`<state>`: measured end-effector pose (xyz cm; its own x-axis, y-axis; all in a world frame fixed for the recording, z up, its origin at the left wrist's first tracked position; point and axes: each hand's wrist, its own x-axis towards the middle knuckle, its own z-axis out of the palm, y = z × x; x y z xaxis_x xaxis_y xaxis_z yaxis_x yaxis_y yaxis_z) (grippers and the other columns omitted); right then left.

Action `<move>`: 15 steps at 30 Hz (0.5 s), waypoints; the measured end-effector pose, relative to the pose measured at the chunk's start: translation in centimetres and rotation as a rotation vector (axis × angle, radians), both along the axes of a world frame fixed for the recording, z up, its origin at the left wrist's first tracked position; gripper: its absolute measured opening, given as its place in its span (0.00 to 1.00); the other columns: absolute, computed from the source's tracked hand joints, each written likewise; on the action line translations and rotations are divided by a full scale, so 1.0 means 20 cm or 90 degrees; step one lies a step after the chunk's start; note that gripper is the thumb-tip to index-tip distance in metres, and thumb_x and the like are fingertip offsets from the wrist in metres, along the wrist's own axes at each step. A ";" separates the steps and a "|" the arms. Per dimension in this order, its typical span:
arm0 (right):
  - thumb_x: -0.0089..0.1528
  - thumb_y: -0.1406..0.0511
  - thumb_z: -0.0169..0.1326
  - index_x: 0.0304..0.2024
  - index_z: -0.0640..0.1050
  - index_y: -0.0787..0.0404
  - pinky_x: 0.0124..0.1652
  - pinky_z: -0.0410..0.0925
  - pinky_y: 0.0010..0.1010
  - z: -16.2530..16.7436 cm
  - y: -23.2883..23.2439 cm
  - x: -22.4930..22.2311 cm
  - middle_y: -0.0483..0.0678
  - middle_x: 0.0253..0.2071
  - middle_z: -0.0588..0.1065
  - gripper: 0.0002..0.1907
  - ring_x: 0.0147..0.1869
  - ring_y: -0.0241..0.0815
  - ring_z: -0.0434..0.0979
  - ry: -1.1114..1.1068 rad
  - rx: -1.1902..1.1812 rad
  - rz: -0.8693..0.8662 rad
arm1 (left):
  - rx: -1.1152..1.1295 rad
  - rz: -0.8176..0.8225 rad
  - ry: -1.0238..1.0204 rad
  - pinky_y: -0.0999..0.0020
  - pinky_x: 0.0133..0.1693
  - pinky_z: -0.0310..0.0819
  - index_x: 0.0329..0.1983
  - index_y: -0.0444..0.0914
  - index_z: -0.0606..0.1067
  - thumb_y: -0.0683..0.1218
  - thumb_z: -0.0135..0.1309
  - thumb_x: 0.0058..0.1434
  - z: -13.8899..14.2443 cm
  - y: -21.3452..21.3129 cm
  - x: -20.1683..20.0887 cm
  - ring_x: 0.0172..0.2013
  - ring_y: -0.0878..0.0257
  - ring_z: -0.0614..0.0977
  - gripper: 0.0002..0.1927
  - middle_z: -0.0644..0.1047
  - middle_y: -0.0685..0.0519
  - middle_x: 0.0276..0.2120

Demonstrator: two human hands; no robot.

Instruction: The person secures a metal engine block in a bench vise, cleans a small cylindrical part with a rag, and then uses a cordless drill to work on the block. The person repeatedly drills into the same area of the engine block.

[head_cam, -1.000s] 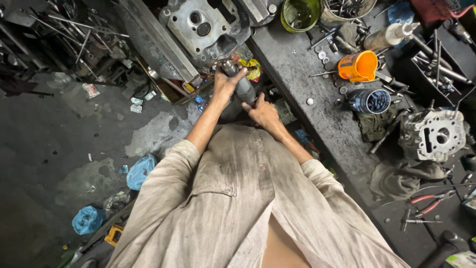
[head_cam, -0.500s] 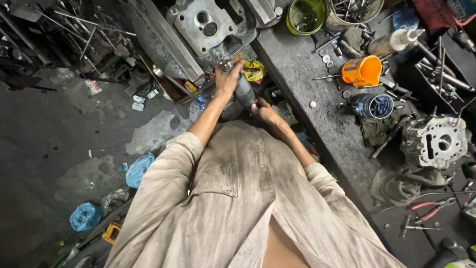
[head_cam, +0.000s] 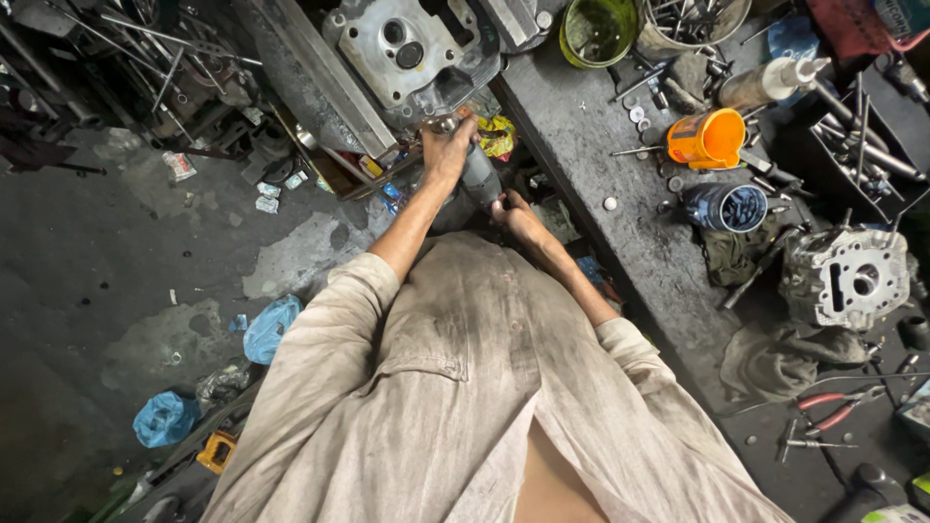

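Observation:
My left hand (head_cam: pixel 448 147) grips the front end of a grey power tool (head_cam: pixel 477 174), close to the lower edge of a grey metal cylinder head (head_cam: pixel 412 53) at the top of the view. My right hand (head_cam: pixel 515 215) holds the rear of the same tool, nearer my body. The tool's tip is hidden behind my left hand. My forearms reach out from a dirty beige shirt (head_cam: pixel 465 387) that fills the bottom of the view.
A dark workbench (head_cam: pixel 620 232) runs along the right. On it stand an orange cup (head_cam: pixel 707 138), a blue tin of bits (head_cam: pixel 727 206), a green bowl (head_cam: pixel 596 29), a second engine part (head_cam: pixel 848 276), red pliers (head_cam: pixel 833 402) and rags. Blue bags (head_cam: pixel 271 324) and scrap litter the floor at left.
Both hands have pushed the tool forward, from near my body up to the cylinder head's lower edge. The view has shifted slightly with them.

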<state>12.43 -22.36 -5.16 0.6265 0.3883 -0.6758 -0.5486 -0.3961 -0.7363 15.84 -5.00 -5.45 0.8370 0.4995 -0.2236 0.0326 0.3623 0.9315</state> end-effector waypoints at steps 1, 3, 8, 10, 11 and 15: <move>0.67 0.63 0.50 0.50 0.71 0.61 0.39 0.62 0.30 0.01 0.00 0.00 0.45 0.35 0.71 0.11 0.39 0.37 0.67 0.007 0.001 0.001 | -0.008 0.008 -0.012 0.68 0.31 0.72 0.35 0.33 0.79 0.44 0.62 0.58 0.00 0.00 0.00 0.25 0.66 0.78 0.08 0.79 0.54 0.25; 0.67 0.62 0.50 0.50 0.71 0.59 0.40 0.63 0.30 0.01 0.01 0.00 0.44 0.35 0.71 0.12 0.40 0.36 0.68 0.020 0.004 0.001 | 0.038 0.022 0.006 0.68 0.32 0.73 0.35 0.34 0.79 0.45 0.62 0.58 -0.01 0.00 -0.01 0.26 0.67 0.79 0.08 0.80 0.56 0.26; 0.71 0.59 0.50 0.50 0.72 0.63 0.44 0.62 0.28 -0.06 0.01 0.00 0.43 0.37 0.70 0.14 0.43 0.35 0.66 -0.028 0.029 0.046 | 0.081 -0.028 0.046 0.66 0.33 0.72 0.34 0.34 0.80 0.47 0.60 0.61 -0.03 0.01 0.00 0.26 0.65 0.78 0.10 0.80 0.53 0.26; 0.69 0.61 0.50 0.51 0.72 0.62 0.45 0.62 0.28 -0.09 0.02 0.01 0.42 0.38 0.70 0.13 0.43 0.35 0.66 -0.029 0.074 0.039 | 0.032 -0.009 0.028 0.65 0.32 0.71 0.36 0.34 0.80 0.47 0.60 0.58 -0.02 0.02 0.00 0.27 0.64 0.78 0.10 0.80 0.53 0.28; 0.67 0.62 0.51 0.53 0.72 0.60 0.44 0.62 0.29 -0.09 0.03 0.01 0.41 0.38 0.70 0.14 0.42 0.36 0.65 -0.015 0.093 0.030 | 0.079 -0.024 0.033 0.65 0.35 0.72 0.37 0.35 0.81 0.48 0.61 0.58 -0.02 0.03 0.00 0.29 0.64 0.79 0.12 0.81 0.53 0.29; 0.69 0.61 0.50 0.55 0.73 0.60 0.46 0.63 0.27 -0.08 0.02 0.02 0.39 0.41 0.72 0.15 0.44 0.34 0.66 -0.024 0.081 0.043 | 0.167 -0.094 0.066 0.66 0.42 0.75 0.38 0.36 0.82 0.54 0.66 0.56 0.03 0.08 -0.01 0.34 0.64 0.83 0.17 0.84 0.54 0.31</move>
